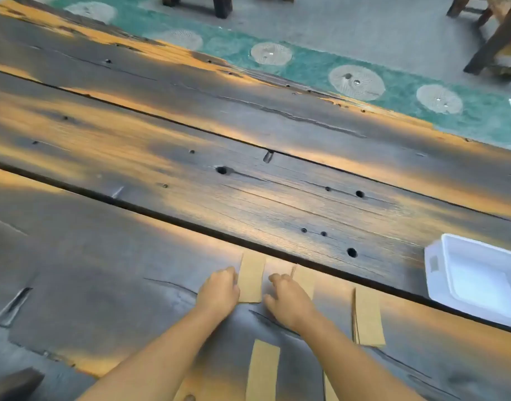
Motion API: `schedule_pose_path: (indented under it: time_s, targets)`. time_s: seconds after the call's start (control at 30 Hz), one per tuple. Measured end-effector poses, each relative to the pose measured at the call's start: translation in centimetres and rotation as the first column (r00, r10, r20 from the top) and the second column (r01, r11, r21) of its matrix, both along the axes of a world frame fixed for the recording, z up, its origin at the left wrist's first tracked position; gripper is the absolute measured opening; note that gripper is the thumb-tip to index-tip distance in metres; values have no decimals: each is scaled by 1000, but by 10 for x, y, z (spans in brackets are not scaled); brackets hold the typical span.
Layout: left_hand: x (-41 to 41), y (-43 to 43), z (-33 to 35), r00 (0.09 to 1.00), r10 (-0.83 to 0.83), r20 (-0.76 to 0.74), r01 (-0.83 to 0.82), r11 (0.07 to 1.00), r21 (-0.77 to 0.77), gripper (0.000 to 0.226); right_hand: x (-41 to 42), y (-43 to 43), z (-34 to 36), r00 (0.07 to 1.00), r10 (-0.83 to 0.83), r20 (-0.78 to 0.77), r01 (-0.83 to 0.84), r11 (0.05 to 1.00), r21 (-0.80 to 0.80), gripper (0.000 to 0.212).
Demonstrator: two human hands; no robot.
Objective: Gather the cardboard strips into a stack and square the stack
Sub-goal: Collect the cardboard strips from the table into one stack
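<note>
I count four strips in plain view on the table [132, 256]. One strip [250, 277] lies flat between my hands, its left edge touched by my left hand [219, 290], fingers curled, gripping nothing. My right hand [289, 299] is pinched on a second strip [304, 280], raised on edge. A small stack [368, 316] lies right; a single strip [263, 371] near. One white tub [477, 279] sits at far right. Open boards ahead and left.
</note>
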State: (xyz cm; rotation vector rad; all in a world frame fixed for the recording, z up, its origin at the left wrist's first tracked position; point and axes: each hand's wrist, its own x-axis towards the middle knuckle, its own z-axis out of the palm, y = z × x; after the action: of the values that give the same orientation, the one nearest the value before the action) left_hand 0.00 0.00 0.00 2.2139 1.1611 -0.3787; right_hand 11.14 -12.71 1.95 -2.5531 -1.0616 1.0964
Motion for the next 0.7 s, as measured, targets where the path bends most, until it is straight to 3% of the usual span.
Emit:
schedule_pose_path:
  time_s: [0.1, 0.3, 0.53, 0.7]
  targets:
    - [5, 7, -17, 992, 112, 58, -107, 991, -80, 26, -2, 13, -12, 993, -92, -73, 93, 995, 18, 12]
    - [17, 13, -33, 950, 297, 98, -275, 942, -192, 26, -4, 32, -31, 938, -318, -140, 325, 945, 29, 12]
    - [40, 12, -37, 924, 381, 29, -359, 891, -277, 28, -5, 45, -51, 699, -648, -302, 674, 738, -22, 13]
    - [49, 12, -41, 907, 420, -21, -405, 860, -310, 25, 3, 48, -64, 600, -705, -378, 734, 673, -91, 12]
